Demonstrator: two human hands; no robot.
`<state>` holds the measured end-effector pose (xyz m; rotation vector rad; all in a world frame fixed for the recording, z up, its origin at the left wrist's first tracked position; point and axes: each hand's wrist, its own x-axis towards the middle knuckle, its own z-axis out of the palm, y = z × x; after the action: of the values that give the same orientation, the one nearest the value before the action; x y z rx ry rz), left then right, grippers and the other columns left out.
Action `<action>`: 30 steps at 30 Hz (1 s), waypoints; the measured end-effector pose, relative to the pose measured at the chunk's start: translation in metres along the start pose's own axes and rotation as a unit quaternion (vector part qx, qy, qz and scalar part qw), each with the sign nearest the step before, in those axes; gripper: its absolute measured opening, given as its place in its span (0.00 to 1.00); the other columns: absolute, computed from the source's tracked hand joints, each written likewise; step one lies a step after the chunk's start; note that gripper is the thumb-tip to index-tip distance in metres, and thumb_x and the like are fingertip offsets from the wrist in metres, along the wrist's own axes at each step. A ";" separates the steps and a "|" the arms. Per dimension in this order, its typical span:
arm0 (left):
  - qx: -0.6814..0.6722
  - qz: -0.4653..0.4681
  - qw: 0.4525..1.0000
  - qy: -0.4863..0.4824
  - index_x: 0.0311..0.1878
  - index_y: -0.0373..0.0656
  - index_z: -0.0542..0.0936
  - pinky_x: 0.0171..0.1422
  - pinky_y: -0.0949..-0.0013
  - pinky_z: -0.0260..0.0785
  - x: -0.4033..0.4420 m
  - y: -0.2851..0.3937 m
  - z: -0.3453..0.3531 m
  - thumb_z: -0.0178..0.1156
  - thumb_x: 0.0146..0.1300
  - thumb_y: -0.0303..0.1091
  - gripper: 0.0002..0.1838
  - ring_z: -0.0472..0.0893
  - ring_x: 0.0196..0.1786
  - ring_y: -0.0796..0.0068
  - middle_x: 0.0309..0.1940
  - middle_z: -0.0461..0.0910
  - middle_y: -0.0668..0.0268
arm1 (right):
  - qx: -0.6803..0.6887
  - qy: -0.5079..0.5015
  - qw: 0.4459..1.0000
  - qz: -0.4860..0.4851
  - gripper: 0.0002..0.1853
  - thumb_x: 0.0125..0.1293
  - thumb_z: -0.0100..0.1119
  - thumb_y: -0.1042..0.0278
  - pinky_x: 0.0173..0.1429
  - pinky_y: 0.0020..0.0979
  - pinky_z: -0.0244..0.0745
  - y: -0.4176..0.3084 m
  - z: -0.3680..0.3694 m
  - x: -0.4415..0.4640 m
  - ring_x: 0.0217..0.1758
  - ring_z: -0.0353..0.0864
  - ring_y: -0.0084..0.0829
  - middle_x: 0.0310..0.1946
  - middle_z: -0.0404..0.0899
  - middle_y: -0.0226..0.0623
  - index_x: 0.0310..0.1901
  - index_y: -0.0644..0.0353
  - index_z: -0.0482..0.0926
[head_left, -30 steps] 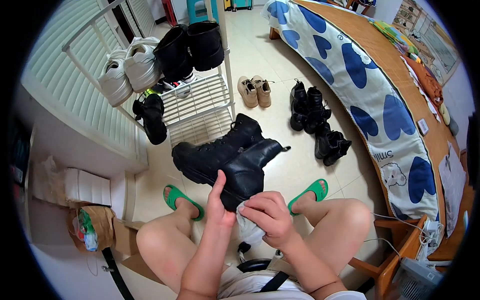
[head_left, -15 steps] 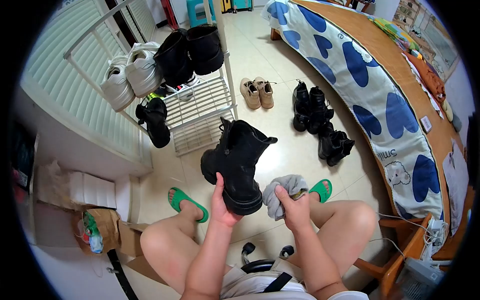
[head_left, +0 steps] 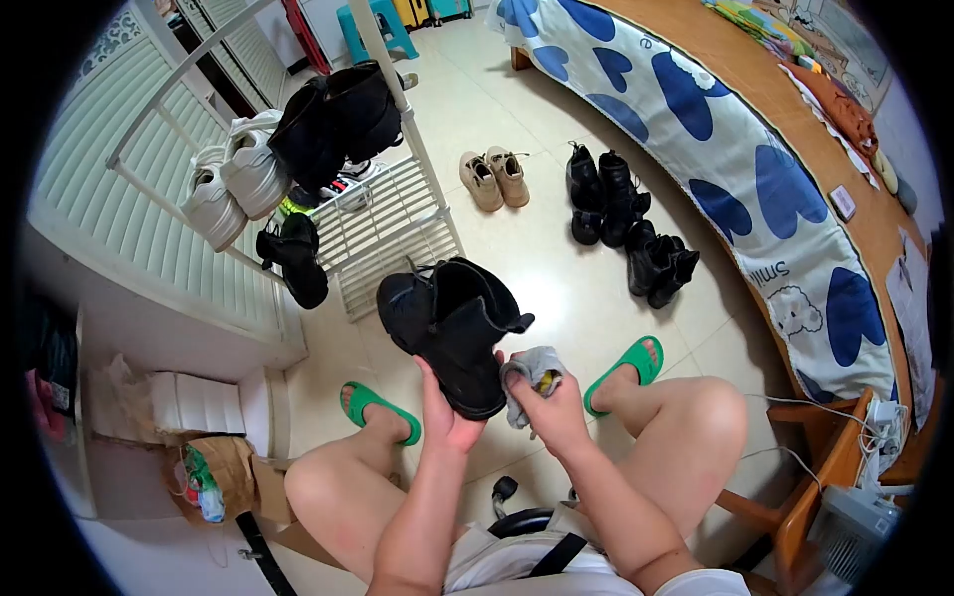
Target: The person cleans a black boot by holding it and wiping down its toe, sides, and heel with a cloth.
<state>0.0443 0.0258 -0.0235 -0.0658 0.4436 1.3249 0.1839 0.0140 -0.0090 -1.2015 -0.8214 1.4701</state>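
Observation:
My left hand [head_left: 447,417] holds a black ankle boot [head_left: 452,328] from below, with the palm and fingers under its heel and sole. The boot's opening faces up and its toe points to the upper left. In my right hand [head_left: 549,402] is a crumpled grey cloth [head_left: 519,382] with a bit of yellow showing, gripped beside the boot's heel. The fingertips of my right hand are close to the boot's back; whether they touch it I cannot tell.
A white rack [head_left: 383,223] at the upper left bears white sneakers [head_left: 255,164] and black boots [head_left: 363,114]. Beige shoes [head_left: 494,179] and several black boots [head_left: 606,194] stand on the floor. A bed [head_left: 740,164] runs along the right; a paper bag [head_left: 231,475] is at lower left.
The boot has turned from lying sideways to opening upward. My right hand came away from it with the cloth, then moved back beside its heel. The view has shifted slightly.

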 end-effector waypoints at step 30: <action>0.105 0.181 0.974 0.089 0.66 0.42 0.69 0.64 0.60 0.71 0.011 -0.016 -0.015 0.45 0.67 0.67 0.39 0.78 0.58 0.64 0.60 0.75 0.60 | -0.162 0.111 0.981 0.012 0.16 0.59 0.60 0.68 0.47 0.43 0.73 0.040 0.022 0.005 0.40 0.79 0.47 0.36 0.77 0.52 0.44 0.66 0.67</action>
<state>0.0576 0.0275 -0.0447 0.0782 0.7744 1.6290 0.1520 0.0110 -0.0414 -1.5912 -0.9171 1.2224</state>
